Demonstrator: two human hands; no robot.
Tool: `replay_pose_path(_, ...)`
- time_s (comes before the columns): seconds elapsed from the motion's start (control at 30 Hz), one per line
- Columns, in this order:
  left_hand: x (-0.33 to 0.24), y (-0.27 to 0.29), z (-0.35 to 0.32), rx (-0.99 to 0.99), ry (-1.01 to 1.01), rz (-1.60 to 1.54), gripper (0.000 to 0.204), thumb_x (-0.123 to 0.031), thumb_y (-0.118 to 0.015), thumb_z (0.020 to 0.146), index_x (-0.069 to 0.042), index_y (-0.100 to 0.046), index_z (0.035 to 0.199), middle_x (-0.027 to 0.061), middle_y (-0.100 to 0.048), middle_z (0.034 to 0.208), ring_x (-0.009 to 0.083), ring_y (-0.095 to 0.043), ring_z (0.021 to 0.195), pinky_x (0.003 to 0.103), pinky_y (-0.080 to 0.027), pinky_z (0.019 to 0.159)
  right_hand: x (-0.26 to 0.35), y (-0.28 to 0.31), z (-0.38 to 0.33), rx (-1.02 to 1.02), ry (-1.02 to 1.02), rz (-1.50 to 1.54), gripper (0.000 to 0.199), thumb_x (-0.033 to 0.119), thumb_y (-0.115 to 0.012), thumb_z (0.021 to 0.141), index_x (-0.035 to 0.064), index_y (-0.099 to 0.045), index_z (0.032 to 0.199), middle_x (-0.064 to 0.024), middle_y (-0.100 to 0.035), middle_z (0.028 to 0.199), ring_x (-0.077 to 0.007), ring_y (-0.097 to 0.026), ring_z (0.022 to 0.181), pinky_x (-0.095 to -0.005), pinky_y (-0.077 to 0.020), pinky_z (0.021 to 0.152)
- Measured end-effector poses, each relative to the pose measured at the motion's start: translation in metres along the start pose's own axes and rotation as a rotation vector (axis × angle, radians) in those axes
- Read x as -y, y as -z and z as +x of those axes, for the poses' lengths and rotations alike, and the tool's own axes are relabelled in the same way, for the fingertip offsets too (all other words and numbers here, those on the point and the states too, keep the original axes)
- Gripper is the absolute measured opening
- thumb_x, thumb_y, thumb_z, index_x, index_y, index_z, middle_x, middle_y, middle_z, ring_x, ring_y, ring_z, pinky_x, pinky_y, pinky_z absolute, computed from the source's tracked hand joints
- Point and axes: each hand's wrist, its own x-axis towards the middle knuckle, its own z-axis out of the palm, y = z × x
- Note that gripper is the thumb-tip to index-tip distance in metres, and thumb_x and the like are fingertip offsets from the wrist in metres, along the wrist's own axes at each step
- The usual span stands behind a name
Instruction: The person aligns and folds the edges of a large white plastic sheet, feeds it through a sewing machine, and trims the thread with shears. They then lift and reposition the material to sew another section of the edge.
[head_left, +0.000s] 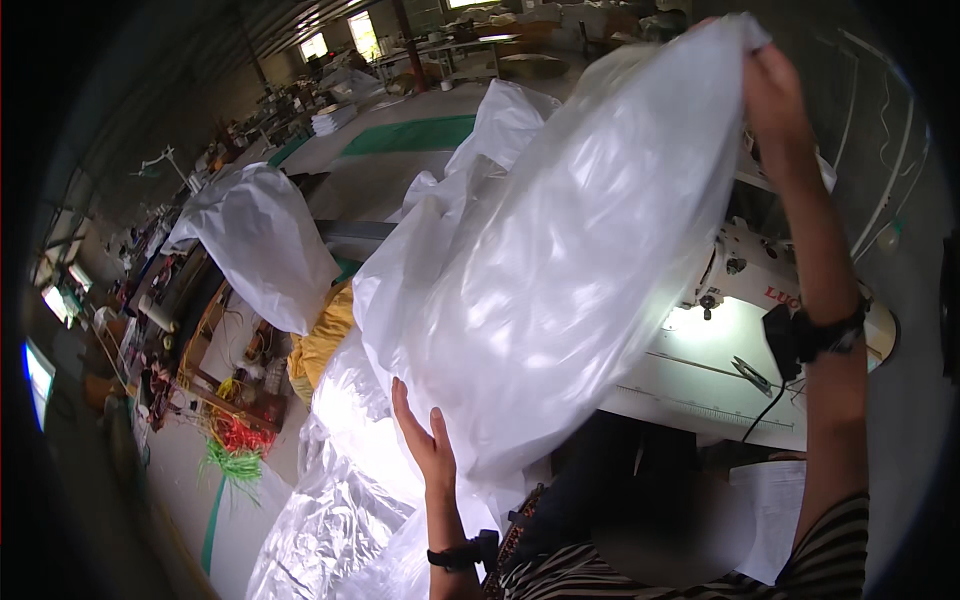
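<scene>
The white plastic sheet point(590, 230) hangs as a long, billowed panel in front of me, its long axis slanting from low by my left hand point(428, 450) to a high corner at my right hand point(775, 85). From the right hand it drops away down and to my left; from the left hand it lies up and to the right. The right hand is the one on the sheet for certain — my fingers are closed over that top corner, though some of them are hidden. My left hand is open and holds nothing, thumb apart from the fingers, right beside the sheet's lower left part; whether it touches, I cannot tell.

Below the right forearm stands the white sewing machine point(755, 262), with a pair of snips point(752, 376) on its lit surface point(690, 400). Crumpled shiny plastic point(335, 525) lies left of my left forearm — beyond it, some yellow cloth point(322, 340).
</scene>
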Motion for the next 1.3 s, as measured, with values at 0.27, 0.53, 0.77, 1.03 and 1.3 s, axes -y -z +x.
replay_pose_path(0.27, 0.157, 0.018, 0.001, 0.513, 0.151, 0.621, 0.089, -0.041, -0.076, 0.083, -0.013, -0.028, 0.153, 0.0156, -0.019, 0.161, 0.0394, -0.023, 0.147, 0.065, -0.031, 0.109, 0.003, 0.038, 0.054, -0.204, 0.065, 0.362, 0.036, 0.040, -0.053, 0.100, 0.0070, -0.066, 0.096, -0.0064, -0.068, 0.081, -0.0189, -0.069, 0.071, -0.0335, -0.0595, 0.070)
replay_pose_path(0.53, 0.075, 0.001, 0.001, 0.155, -0.249, 0.256, 0.072, -0.013, -0.073, 0.081, -0.006, -0.040, 0.145, 0.0215, -0.044, 0.146, 0.0433, -0.040, 0.136, 0.045, -0.039, 0.109, 0.001, 0.045, 0.049, -0.123, 0.022, 0.276, 0.033, 0.036, -0.052, 0.101, 0.0062, -0.066, 0.094, -0.0057, -0.067, 0.078, -0.0190, -0.067, 0.068, -0.0336, -0.0587, 0.067)
replay_pose_path(0.77, 0.088, 0.053, 0.042, 0.521, 0.398, 0.860, 0.043, -0.018, -0.070, 0.085, -0.004, -0.059, 0.123, 0.0218, -0.067, 0.106, 0.0401, -0.063, 0.101, 0.046, -0.049, 0.092, 0.003, 0.038, 0.067, -0.143, 0.026, -0.071, 0.030, 0.030, -0.053, 0.102, 0.0034, -0.066, 0.104, -0.0049, -0.069, 0.086, -0.0180, -0.068, 0.076, -0.0319, -0.0575, 0.073)
replay_pose_path(1.03, 0.003, 0.013, -0.071, 0.380, -0.279, 0.328, 0.060, -0.009, -0.077, 0.078, -0.005, -0.050, 0.131, 0.0161, -0.052, 0.136, 0.0346, -0.059, 0.113, 0.043, -0.050, 0.095, -0.009, 0.026, 0.119, -0.053, 0.065, -0.192, 0.028, 0.025, -0.055, 0.101, 0.0009, -0.070, 0.105, -0.0072, -0.071, 0.093, -0.0161, -0.068, 0.081, -0.0302, -0.0552, 0.075)
replay_pose_path(1.3, 0.043, -0.075, -0.079, 0.230, 0.043, 0.361, 0.051, -0.013, -0.080, 0.074, -0.010, -0.058, 0.119, 0.0107, -0.059, 0.122, 0.0306, -0.059, 0.111, 0.041, -0.046, 0.090, 0.003, 0.011, 0.117, -0.041, 0.026, -0.203, 0.030, 0.026, -0.054, 0.102, 0.0016, -0.070, 0.107, -0.0068, -0.071, 0.096, -0.0159, -0.068, 0.085, -0.0304, -0.0546, 0.078)
